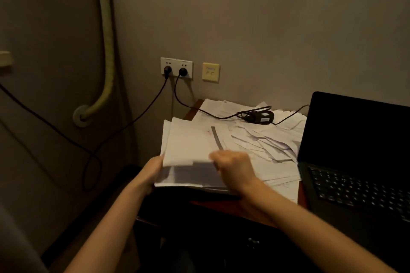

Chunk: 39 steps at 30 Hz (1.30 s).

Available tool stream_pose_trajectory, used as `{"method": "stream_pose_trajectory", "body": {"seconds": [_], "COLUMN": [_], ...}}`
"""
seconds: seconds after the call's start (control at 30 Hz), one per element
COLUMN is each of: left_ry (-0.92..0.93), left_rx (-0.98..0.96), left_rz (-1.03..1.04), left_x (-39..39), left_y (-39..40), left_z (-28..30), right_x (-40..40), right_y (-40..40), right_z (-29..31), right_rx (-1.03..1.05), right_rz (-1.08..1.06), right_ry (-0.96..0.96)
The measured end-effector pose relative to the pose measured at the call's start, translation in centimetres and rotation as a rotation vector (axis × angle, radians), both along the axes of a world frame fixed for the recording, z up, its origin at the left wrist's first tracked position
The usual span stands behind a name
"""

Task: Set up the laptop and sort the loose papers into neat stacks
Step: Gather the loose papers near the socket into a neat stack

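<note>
A: What takes up the worktop (224, 207)?
B: Loose papers (264, 146) spread over most of it, and an open laptop (355, 162) with a dark screen at the right edge.
A: And the stack (188, 146)?
B: Raised at the near left corner, over the papers. The left hand (153, 173) grips its left edge, fingers curled under.
A: The right hand (233, 168)?
B: Blurred, at the stack's lower right edge; its grasp I cannot tell.
A: Anything smaller?
B: A charger (259, 116) lies on the far papers.
</note>
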<state>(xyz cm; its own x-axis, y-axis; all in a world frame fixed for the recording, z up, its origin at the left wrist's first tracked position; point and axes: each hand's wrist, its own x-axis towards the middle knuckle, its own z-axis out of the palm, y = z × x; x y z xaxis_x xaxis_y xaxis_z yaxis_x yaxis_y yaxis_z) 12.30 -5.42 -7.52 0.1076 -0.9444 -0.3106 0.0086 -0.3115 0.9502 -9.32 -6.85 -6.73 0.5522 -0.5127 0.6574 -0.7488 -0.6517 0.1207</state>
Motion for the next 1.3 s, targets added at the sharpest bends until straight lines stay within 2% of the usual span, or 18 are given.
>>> {"method": "stream_pose_trajectory", "body": {"seconds": [0.1,0.17,0.33,0.47,0.6,0.7,0.9,0.97,1.07,1.13,1.3], "left_ry": [0.126,0.147,-0.207,-0.22,-0.139,-0.109,-0.008,0.073,0.191,0.256,0.281], "left_rx": [0.052,0.054,0.042,-0.036,-0.215,-0.32,-0.35,-0.314,-0.273,-0.252,-0.275], "left_rz": [-0.028,-0.09,-0.107,-0.09,0.024,0.098,0.217,0.238,0.284,0.303,0.291], "left_x": [-0.3,-0.4,-0.6,-0.5,-0.5,-0.9,-1.2,-1.4,-2.5,-3.3,-3.9], "left_y": [0.1,-0.4,-0.8,-0.6,0.0,0.5,0.1,-0.5,-1.3,-1.7,-1.6], "left_z": [0.6,0.6,0.2,-0.4,-1.3,-1.6,-2.1,-2.0,-1.8,-1.8,-1.8], "right_x": [-0.1,0.0,0.2,0.4,-2.8,-7.3,-10.8,-10.7,-10.4,-10.7,-12.8], "right_y": [1.1,1.1,0.0,0.9,1.3,0.6,1.3,1.5,0.9,0.6,0.5], "right_z": [-3.2,-4.0,-4.7,-3.7,-1.8,-1.3,-1.3,-1.1,-1.0,-1.2,-0.6], "right_rx": [0.066,0.078,0.172,0.325,0.486,0.618,0.805,0.741,0.528,0.46,0.611], "right_rz": [0.027,0.039,0.067,0.086,-0.131,-0.325,-0.369,-0.39,-0.447,-0.441,-0.255], "right_ry": [0.009,-0.019,-0.084,-0.145,-0.249,-0.142,0.011,0.095,0.241,0.279,0.331]}}
